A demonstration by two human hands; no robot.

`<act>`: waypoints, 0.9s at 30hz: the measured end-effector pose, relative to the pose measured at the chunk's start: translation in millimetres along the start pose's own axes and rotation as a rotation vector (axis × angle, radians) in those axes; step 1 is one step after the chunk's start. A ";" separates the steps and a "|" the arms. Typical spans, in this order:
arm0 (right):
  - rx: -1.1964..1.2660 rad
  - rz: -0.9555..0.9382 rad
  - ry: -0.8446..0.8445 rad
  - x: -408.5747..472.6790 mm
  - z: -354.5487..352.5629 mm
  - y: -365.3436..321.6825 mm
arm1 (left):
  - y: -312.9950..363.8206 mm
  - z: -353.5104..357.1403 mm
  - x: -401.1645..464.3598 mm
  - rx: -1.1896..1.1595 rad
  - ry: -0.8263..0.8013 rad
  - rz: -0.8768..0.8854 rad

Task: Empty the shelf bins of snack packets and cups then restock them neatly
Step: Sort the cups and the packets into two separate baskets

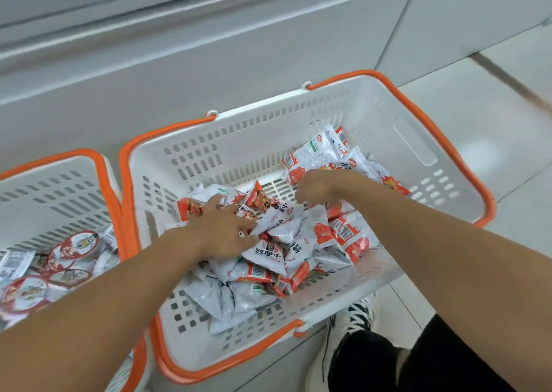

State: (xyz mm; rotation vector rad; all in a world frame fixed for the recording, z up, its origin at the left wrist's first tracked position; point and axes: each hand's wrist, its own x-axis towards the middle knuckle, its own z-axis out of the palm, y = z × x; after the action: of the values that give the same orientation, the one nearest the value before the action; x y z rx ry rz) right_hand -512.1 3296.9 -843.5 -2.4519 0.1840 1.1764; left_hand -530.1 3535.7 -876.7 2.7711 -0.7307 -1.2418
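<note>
Left hand [221,230] flat and spread on the snack packets [286,233]; right hand [321,187] curled beside it, contents unclear; heap directly beneath both.

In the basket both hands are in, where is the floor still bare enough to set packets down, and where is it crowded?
Bare slotted floor shows in the big basket along its far wall, behind the left hand, and in the near-left corner. Snack packets crowd the middle and right, under the right hand. The left basket is packed with cups.
</note>
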 end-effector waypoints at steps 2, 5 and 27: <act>-0.076 0.135 -0.196 -5.7 3.9 16.6 | 0.2 1.9 1.3 0.052 -0.065 -0.032; 0.259 0.147 -0.420 -13.1 35.6 10.5 | 18.8 -18.5 -9.7 0.093 0.031 -0.058; -0.847 0.189 0.025 -12.7 52.6 65.7 | 54.0 -9.8 -16.3 0.261 -0.195 0.071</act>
State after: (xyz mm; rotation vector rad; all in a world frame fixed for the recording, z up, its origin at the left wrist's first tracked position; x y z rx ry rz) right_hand -576.9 3258.6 -883.2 -3.2258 -0.1101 1.5292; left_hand -554.5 3492.9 -847.7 2.8147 -1.0685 -1.5194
